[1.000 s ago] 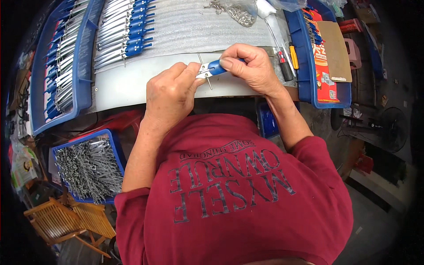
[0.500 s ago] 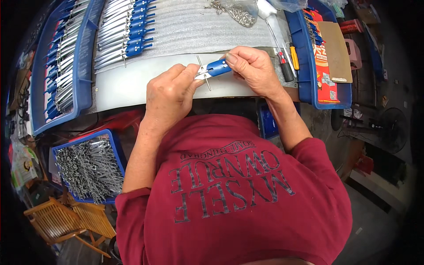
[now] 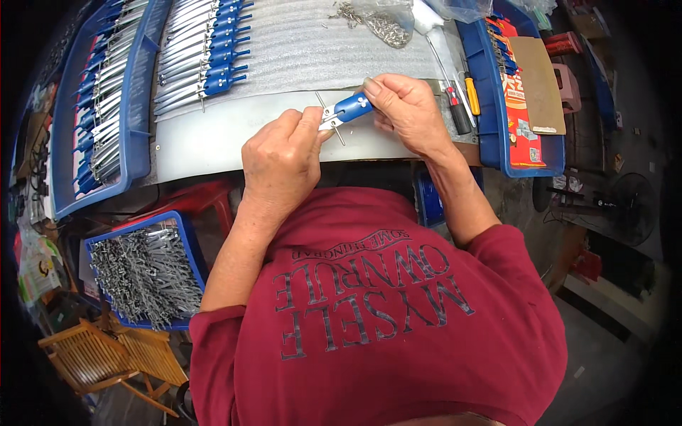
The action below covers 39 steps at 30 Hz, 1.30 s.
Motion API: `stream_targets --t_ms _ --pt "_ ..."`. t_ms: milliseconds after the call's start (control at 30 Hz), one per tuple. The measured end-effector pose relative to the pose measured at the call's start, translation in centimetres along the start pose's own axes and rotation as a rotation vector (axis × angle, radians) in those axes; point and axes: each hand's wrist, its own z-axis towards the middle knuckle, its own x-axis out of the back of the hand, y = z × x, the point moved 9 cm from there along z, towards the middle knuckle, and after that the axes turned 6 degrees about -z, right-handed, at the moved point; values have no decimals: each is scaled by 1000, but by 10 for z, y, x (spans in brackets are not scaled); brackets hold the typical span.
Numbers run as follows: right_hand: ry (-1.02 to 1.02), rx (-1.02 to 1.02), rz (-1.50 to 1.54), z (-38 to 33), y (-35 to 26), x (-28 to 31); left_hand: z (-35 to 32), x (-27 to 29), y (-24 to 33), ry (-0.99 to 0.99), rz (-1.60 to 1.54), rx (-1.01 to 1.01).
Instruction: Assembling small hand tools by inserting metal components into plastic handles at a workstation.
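Between my hands, over the front of the table, is a small tool with a blue sleeve (image 3: 353, 108) and a silver metal end. A thin metal rod (image 3: 340, 136) crosses that metal end, sticking out on both sides. My left hand (image 3: 283, 153) is closed round the silver part, hiding much of it. At the other end, my right hand (image 3: 413, 117) pinches the tip of the blue sleeve between thumb and fingers. Similar blue and silver tools (image 3: 213, 53) lie in a row on the foam sheet beyond my left hand.
A blue tray (image 3: 131, 153) of like tools stands at left, above a blue crate (image 3: 186, 231) of grey metal parts. Small metal pins (image 3: 383, 28) lie in a plastic bag. Screwdrivers (image 3: 460, 113) rest beside a right-hand blue bin (image 3: 490, 138). Below left is a wooden chair (image 3: 89, 355).
My left hand has shifted slightly right and down. The blue sleeve has turned a little, and my right thumb sits slightly higher at its end.
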Motion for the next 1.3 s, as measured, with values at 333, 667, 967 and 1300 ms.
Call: stream_targets --t_ms 333,667,967,1300 --pt "-67 100 -142 -3 -6 -6 0 2 -5 -35 -125 22" --pt "-32 -89 106 -5 16 -11 -4 1 2 17 93 -21" --pt "-56 201 -187 -6 -10 -8 -1 3 3 -27 -75 -11" --pt "-82 -3 57 -1 13 -8 0 0 8 34 155 -64"
